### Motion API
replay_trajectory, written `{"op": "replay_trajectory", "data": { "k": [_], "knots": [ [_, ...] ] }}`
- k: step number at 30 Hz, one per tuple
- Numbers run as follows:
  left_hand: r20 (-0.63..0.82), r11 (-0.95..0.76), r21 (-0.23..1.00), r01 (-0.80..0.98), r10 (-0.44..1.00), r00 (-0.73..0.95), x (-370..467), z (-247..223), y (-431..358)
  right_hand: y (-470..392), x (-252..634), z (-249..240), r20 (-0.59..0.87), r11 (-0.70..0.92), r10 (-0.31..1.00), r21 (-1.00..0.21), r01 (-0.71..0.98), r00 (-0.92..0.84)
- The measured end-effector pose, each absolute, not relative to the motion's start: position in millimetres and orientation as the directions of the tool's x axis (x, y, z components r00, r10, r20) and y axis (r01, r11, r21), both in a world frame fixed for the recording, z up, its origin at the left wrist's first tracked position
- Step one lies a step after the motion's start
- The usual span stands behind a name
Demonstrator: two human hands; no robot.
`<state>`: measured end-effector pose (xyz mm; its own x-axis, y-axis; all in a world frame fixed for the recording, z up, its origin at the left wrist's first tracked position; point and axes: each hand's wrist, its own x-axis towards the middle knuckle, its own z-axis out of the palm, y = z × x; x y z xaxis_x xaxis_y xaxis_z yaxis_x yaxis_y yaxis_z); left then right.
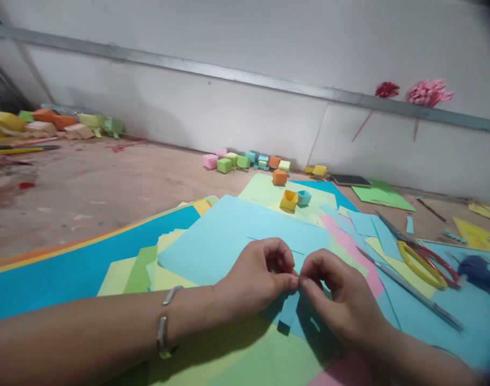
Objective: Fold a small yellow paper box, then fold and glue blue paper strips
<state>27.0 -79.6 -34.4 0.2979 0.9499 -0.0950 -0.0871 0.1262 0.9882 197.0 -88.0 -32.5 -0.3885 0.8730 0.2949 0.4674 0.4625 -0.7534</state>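
Observation:
Low over the layered sheets, my left hand (pixel 265 273) and my right hand (pixel 345 295) meet fingertip to fingertip, each closed in a pinch. Whatever sits between the fingertips is tiny and mostly hidden. Just beneath them a blue paper strip (pixel 287 313) runs toward me; I cannot tell whether it is held or lies on the paper. A small light-blue scrap (pixel 314 323) is beside it. Under and beyond my hands spreads a light-blue paper sheet (pixel 229 236). Farther back, a yellow open paper box (pixel 289 200) and a light-blue open paper box (pixel 304 198) stand side by side.
Right of my hands lie scissors (pixel 422 262) with yellow and red handles, a long grey pointed tool (pixel 414 292) and a dark blue object (pixel 480 273). Small coloured paper boxes (pixel 243 161) line the wall. More folded paper pieces (pixel 80 131) sit at the far left.

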Motion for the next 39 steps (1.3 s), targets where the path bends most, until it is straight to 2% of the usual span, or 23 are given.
{"op": "replay_trajectory", "data": {
  "k": [9, 11, 14, 16, 18, 21, 26, 29, 34, 39],
  "knots": [
    [-0.207, 0.290, 0.929, -0.230, 0.922, 0.326, 27.6, -33.3, -75.4, -84.9, 203.9, -33.1, 0.419, 0.581, 0.808, -0.687, 0.437, -0.415],
    [-0.233, 0.302, 0.921, -0.244, 0.933, 0.274, 27.8, -33.2, -74.1, -81.6, 205.5, -35.2, 0.481, 0.651, 0.756, -0.618, 0.440, -0.443],
    [-0.265, 0.308, 0.911, -0.275, 0.947, 0.182, 28.2, -33.2, -73.6, -78.7, 206.1, -37.2, 0.599, 0.781, 0.623, -0.436, 0.447, -0.503],
    [-0.282, 0.315, 0.900, -0.301, 0.948, 0.149, 28.4, -33.2, -74.2, -78.3, 205.8, -38.1, 0.625, 0.813, 0.570, -0.337, 0.475, -0.533],
    [-0.288, 0.319, 0.895, -0.311, 0.947, 0.143, 28.5, -33.4, -75.3, -78.2, 205.5, -38.5, 0.610, 0.807, 0.572, -0.299, 0.509, -0.548],
    [-0.297, 0.336, 0.882, -0.330, 0.941, 0.164, 28.5, -34.0, -77.2, -77.3, 205.5, -38.9, 0.609, 0.800, 0.583, -0.312, 0.513, -0.538],
    [-0.278, 0.340, 0.862, -0.377, 0.937, 0.210, 28.1, -34.8, -78.6, -75.7, 206.7, -38.8, 0.618, 0.780, 0.620, -0.418, 0.467, -0.483],
    [-0.231, 0.307, 0.886, -0.347, 0.942, 0.243, 28.0, -35.3, -78.0, -76.8, 207.1, -37.9, 0.599, 0.749, 0.659, -0.471, 0.466, -0.454],
    [-0.151, 0.225, 0.932, -0.283, 0.953, 0.262, 28.4, -37.5, -76.9, -79.7, 206.6, -36.9, 0.577, 0.744, 0.667, -0.487, 0.458, -0.471],
    [-0.123, 0.196, 0.944, -0.264, 0.955, 0.269, 28.4, -38.1, -77.2, -80.0, 206.4, -37.7, 0.551, 0.706, 0.708, -0.542, 0.455, -0.442]
  ]
}}
